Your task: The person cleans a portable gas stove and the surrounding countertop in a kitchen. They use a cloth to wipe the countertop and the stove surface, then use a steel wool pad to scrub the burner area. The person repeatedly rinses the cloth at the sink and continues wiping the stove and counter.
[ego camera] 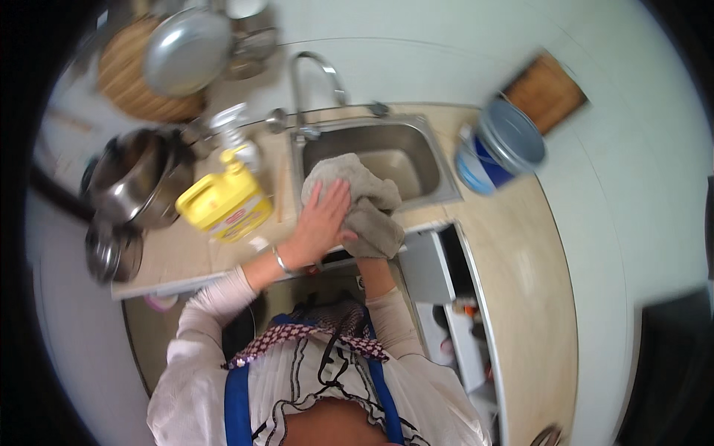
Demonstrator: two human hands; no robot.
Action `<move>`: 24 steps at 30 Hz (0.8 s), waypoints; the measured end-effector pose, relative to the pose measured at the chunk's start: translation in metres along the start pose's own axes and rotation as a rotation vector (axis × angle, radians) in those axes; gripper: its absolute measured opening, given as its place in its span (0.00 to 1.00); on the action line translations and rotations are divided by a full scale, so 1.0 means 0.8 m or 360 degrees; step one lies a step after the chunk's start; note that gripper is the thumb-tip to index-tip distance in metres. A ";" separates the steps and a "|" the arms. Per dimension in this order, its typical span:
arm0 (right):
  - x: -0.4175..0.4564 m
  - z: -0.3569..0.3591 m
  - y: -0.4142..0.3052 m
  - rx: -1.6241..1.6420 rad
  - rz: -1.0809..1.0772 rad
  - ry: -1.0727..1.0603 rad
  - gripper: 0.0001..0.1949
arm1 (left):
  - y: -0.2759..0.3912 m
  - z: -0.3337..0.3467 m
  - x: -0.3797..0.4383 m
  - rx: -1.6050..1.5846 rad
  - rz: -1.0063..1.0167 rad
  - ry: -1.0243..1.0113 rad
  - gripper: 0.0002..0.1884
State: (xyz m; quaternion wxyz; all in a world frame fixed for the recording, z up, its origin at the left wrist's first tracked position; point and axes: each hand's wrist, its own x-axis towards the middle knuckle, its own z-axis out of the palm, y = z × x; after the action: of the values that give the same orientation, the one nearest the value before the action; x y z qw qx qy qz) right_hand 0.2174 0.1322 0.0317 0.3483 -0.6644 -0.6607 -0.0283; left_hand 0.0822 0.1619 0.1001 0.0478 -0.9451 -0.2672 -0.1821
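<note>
A thick grey-brown cloth (376,223) hangs over my right hand, just in front of the stainless steel sink (446,184), and overlaps its near left corner. The cloth hides that hand; only the wrist (375,273) shows below it. My left hand (323,223), with a silvery bangle at the wrist, lies flat on the cloth's left side, fingers extended. To the left, a yellow jug with a pump top (226,206) stands on the counter, a clear spray bottle (240,134) behind it. The curved faucet (298,89) rises at the sink's back left.
Metal pots (131,184) and a glass-like lidded pot (111,251) crowd the counter's left end. A bucket (491,156) stands right of the sink, before a wooden cutting board (544,92). Below the counter, a cabinet door (427,267) stands open. A pan lid (187,53) hangs back left.
</note>
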 end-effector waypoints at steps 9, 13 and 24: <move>-0.232 -0.215 -0.027 -0.0437 0.0921 0.0133 0.24 | 0.187 0.005 0.041 -0.0504 0.1092 -0.0068 0.39; -0.365 -0.248 -0.047 0.0255 0.1315 0.0887 0.23 | 0.314 0.000 -0.002 -0.0613 0.1342 -0.0040 0.36; -0.908 -0.355 -0.293 -0.0155 0.2538 0.2525 0.23 | 0.749 -0.113 -0.424 -0.1561 0.3011 -0.0779 0.33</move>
State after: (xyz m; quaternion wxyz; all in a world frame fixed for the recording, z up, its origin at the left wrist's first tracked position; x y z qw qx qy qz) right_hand 0.0361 -0.6607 -0.0155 0.5622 -0.7040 0.3630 -0.2378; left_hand 0.0983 -0.5317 0.0628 -0.2679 -0.6950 0.6664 0.0345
